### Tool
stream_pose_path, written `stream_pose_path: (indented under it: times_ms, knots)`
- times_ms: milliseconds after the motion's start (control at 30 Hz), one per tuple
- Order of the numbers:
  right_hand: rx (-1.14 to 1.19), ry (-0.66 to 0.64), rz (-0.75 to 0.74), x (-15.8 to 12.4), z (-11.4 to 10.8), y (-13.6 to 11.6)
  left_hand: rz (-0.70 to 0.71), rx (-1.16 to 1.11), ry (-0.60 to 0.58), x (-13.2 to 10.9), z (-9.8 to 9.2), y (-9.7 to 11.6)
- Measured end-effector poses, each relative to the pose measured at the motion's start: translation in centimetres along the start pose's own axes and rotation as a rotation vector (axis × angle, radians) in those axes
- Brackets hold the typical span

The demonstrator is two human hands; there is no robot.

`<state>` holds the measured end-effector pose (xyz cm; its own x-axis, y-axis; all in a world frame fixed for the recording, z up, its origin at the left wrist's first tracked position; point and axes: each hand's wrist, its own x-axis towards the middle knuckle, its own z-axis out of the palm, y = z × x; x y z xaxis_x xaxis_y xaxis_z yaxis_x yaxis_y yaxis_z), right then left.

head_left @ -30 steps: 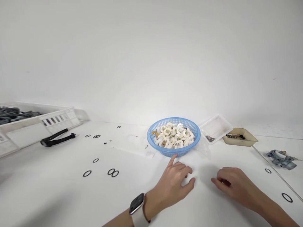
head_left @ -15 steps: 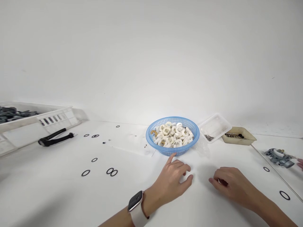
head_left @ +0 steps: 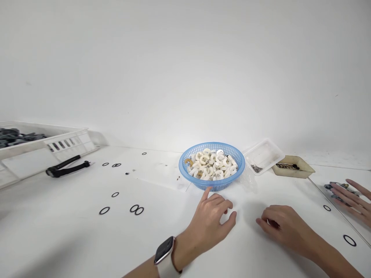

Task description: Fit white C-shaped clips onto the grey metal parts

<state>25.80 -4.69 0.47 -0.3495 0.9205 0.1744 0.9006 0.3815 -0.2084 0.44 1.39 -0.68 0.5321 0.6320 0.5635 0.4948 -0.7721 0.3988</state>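
Observation:
My left hand (head_left: 213,220), with a watch (head_left: 165,250) on its wrist, is open over the white table, its fingers spread and partly bent. One of its fingertips reaches the near side of a blue plastic basket (head_left: 183,170), touching or almost touching it. Inside the basket lie many white, curved floats (head_left: 210,166) with small metal bits. To the right, my right hand (head_left: 282,226) rests on the table in a loose curl, thumb against the bent fingers. Nothing shows in the shadowed hollow of that hand.
Another person's hand (head_left: 355,199) covers a grey metal carburetor (head_left: 333,186) at the right. Beyond the basket are a clear tray (head_left: 263,154) and a beige tray (head_left: 304,172). Black rings (head_left: 104,211) lie about. Left stand a black strap (head_left: 71,170) and a white crate (head_left: 66,135).
The other person's hand has come in from the right edge and now lies over the carburetor. My own hands have stayed nearly still; the view has shifted slightly.

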Motion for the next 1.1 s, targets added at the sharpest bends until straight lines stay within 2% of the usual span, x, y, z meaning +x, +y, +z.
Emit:
stream_pose_path:
  times_ms: [500, 767, 967, 1100]
  knots:
    - [-0.001, -0.006, 0.023, 0.06, -0.35, -0.17, -0.006, -0.037, 0.021, 0.12, -0.08, -0.36]
    - [-0.015, 0.002, 0.027, 0.22, -0.47, -0.25, 0.072, 0.004, 0.023, 0.00, -0.13, -0.32]
    - [-0.002, -0.005, 0.029, 0.23, -0.53, -0.37, 0.129, 0.038, 0.081, 0.18, -0.33, -0.57]
    - [-0.001, -0.013, 0.039, 0.03, -0.38, -0.26, 0.140, -0.007, 0.038, 0.14, -0.38, -0.85]
